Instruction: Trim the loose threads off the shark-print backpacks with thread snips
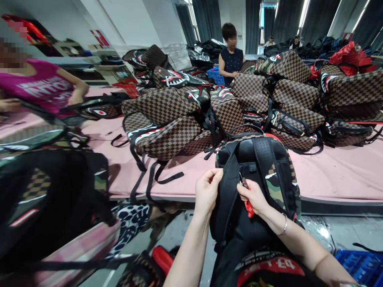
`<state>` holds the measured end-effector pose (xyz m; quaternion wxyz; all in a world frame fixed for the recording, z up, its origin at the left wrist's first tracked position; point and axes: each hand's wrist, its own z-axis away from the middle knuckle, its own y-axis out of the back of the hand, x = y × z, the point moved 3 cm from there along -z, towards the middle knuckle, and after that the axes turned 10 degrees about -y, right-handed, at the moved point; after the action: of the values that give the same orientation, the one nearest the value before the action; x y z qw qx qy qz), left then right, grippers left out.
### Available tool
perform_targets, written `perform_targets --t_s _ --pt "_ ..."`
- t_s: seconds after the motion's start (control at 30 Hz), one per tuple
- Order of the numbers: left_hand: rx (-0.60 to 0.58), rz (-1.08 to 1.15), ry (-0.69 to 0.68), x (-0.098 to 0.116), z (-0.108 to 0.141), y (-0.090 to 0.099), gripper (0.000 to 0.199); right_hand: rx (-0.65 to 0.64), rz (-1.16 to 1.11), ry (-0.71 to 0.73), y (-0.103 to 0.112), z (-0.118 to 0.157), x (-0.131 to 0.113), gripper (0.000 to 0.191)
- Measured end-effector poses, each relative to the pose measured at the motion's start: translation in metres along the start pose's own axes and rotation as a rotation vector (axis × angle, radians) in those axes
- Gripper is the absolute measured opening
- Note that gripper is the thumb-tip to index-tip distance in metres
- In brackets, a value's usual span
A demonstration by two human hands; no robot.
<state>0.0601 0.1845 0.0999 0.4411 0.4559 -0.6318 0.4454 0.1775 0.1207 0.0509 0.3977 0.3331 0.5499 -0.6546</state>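
A black backpack [255, 159] with camouflage and checkered side panels leans upright against the table edge, its strap side toward me. My left hand [208, 189] pinches the outer edge of the backpack's left shoulder strap [229, 187]. In my right hand [253, 196] is a small pair of thread snips [244, 181], with dark metal blades pointing up and a red part hanging below the fist. The snips are close to the inner edge of that strap. A bracelet circles my right wrist.
Checkered backpacks [167, 135] are heaped along the pink table [338, 171]. On the left, a co-worker in a pink shirt [38, 85] handles a strap beside a black backpack [50, 191]. Another person [230, 56] stands behind the heap. A blue crate [359, 265] sits at lower right.
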Motion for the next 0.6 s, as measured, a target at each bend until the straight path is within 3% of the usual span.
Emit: perform_targets --t_s 0.17,0.3,0.4,0.5,0.6 --pt "-0.009 -0.137 -0.117 0.002 0.005 -0.001 0.02 0.022 -0.02 0.021 0.001 -0.001 0.004 0.034" --pt "-0.078 -0.195 -0.107 0.002 0.012 -0.002 0.019 0.118 0.111 0.056 0.004 -0.001 0.004 0.035" --pt "-0.1 -0.182 -0.06 0.001 0.015 0.0 0.021 0.28 0.378 0.167 0.009 0.002 -0.003 0.033" --pt "-0.098 -0.172 -0.034 -0.002 0.018 0.0 0.023 0.463 0.523 0.314 0.013 0.007 -0.014 0.018" --pt "-0.121 -0.197 -0.044 -0.003 0.021 -0.003 0.025 0.472 0.6 0.46 0.008 0.008 -0.027 0.022"
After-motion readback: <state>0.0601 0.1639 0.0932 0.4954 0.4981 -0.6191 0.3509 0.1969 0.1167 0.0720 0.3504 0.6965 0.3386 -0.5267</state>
